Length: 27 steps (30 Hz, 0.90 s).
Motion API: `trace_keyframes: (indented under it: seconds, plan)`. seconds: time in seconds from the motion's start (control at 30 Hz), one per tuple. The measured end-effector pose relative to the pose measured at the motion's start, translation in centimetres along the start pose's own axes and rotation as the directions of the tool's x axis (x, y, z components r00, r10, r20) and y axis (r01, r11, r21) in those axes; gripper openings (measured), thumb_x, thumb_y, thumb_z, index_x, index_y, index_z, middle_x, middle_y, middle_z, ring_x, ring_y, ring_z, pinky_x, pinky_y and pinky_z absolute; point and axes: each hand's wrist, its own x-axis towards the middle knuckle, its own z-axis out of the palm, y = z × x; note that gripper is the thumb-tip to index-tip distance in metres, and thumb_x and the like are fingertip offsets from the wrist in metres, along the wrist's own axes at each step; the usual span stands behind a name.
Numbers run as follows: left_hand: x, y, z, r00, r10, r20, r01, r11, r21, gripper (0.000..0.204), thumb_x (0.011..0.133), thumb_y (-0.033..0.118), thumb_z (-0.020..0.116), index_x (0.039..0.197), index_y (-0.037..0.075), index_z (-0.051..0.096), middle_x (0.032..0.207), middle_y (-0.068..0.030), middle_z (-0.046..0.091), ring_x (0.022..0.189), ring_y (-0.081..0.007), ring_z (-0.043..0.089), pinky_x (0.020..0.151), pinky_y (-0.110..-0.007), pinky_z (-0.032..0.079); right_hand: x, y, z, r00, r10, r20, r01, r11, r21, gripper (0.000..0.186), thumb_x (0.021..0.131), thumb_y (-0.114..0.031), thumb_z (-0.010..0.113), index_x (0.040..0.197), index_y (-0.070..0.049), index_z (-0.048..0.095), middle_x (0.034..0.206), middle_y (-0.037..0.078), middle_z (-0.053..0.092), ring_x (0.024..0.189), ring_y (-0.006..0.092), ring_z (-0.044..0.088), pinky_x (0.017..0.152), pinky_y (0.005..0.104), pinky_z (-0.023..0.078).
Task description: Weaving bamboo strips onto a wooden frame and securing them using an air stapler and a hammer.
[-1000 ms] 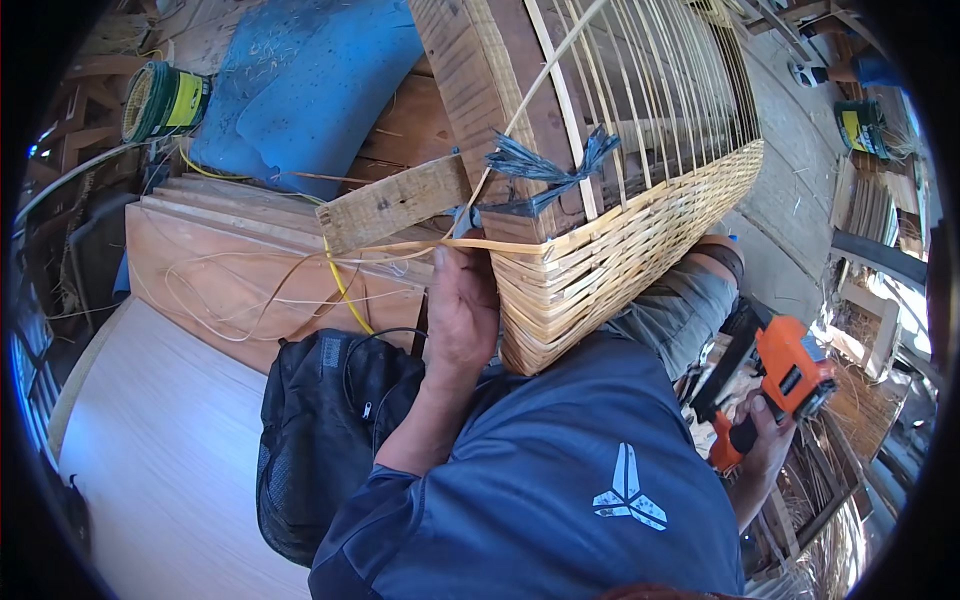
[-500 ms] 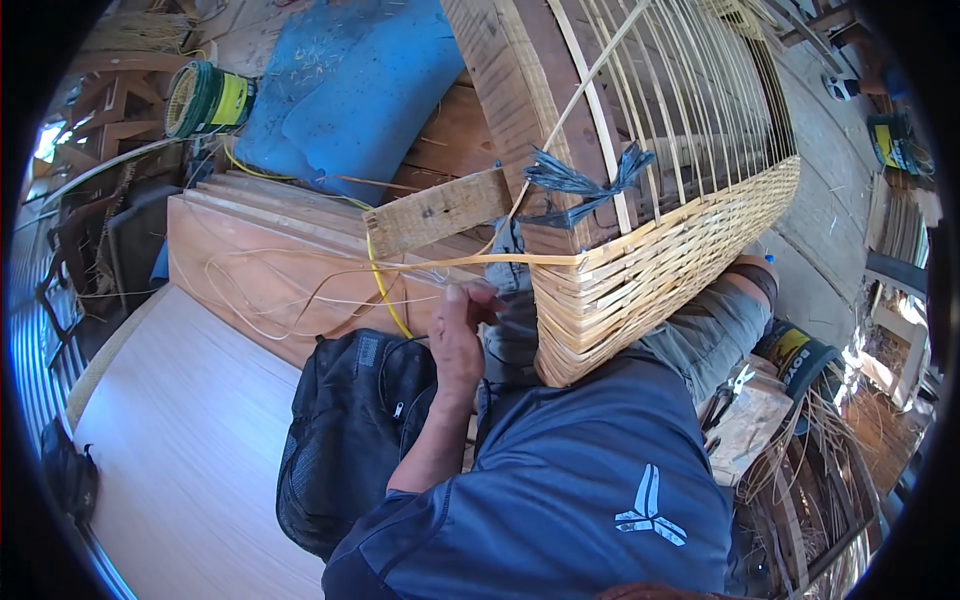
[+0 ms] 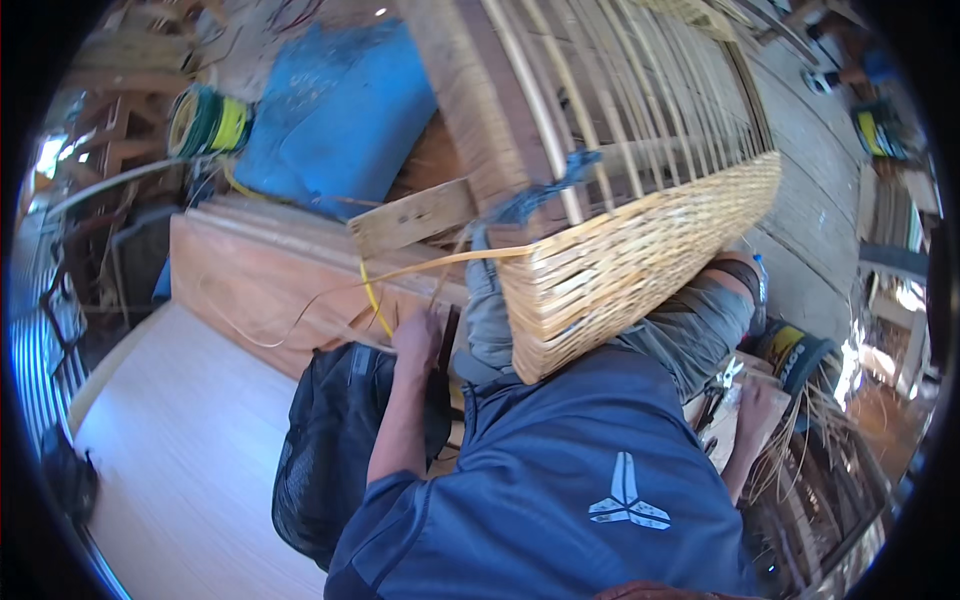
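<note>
Your left hand (image 3: 418, 335) closes on the cane strip (image 3: 440, 262) just below the plank (image 3: 410, 218); whether it pinches tight you cannot tell. From there the strip runs up and right, long axis nearly level, into the basket's (image 3: 640, 260) woven band. Your right hand (image 3: 755, 415) hangs low beside your knee, farther off, fingers unclear.
</note>
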Motion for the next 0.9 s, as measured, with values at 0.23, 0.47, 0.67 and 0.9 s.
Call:
trace_keyframes:
  seconds: [0.23, 0.47, 0.67, 0.9]
  plan:
    - [-3.1, 0.5, -2.3, 0.947, 0.105, 0.305, -0.163, 0.971, 0.173, 0.028, 0.082, 0.022, 0.052, 0.102, 0.003, 0.06, 0.103, -0.0223, 0.062, 0.096, -0.0364, 0.061, 0.082, -0.045, 0.049, 5.3, -14.2, 3.1, 0.882, -0.331, -0.335, 0.445, 0.821, 0.358, 0.032, 0.086, -0.014, 0.059, 0.113, 0.002, 0.058, 0.097, 0.013, 0.064, 0.084, 0.0184, 0.061, 0.079, 0.0287, 0.046]
    - [-8.0, 10.4, -10.2, 0.828, 0.475, -0.298, -0.489, 0.349, -0.8, 0.054, 0.087, 0.036, 0.053, 0.127, 0.0, 0.046, 0.117, -0.0143, 0.052, 0.103, -0.0231, 0.054, 0.088, -0.033, 0.043, 5.6, -15.8, 7.1, 0.902, -0.326, -0.284, 0.432, 0.715, 0.55, 0.028, 0.091, -0.012, 0.051, 0.115, 0.003, 0.05, 0.103, 0.009, 0.059, 0.093, 0.0153, 0.056, 0.085, 0.0246, 0.042]
    - [-7.8, 12.8, -8.9, 0.841, 0.495, -0.219, -0.221, -0.057, -0.974, 0.091, 0.078, 0.054, 0.064, 0.14, -0.001, 0.026, 0.132, -0.0138, 0.044, 0.12, -0.0217, 0.044, 0.099, -0.033, 0.035, 3.8, -15.6, 11.4, 0.906, -0.356, -0.231, 0.421, 0.69, 0.589, 0.04, 0.092, -0.017, 0.05, 0.125, 0.004, 0.042, 0.116, 0.013, 0.054, 0.107, 0.0196, 0.05, 0.094, 0.0283, 0.037]
    - [-5.8, 13.6, -10.9, 0.814, 0.48, -0.327, -0.07, -0.477, -0.876, 0.066, 0.091, 0.046, 0.052, 0.132, -0.004, 0.039, 0.125, -0.0129, 0.051, 0.115, -0.02, 0.048, 0.094, -0.031, 0.039, 4.0, -14.8, 10.8, 0.88, -0.422, -0.217, 0.475, 0.774, 0.418, 0.048, 0.096, -0.029, 0.042, 0.128, 0.006, 0.04, 0.125, 0.02, 0.049, 0.116, 0.0278, 0.047, 0.098, 0.0339, 0.034]
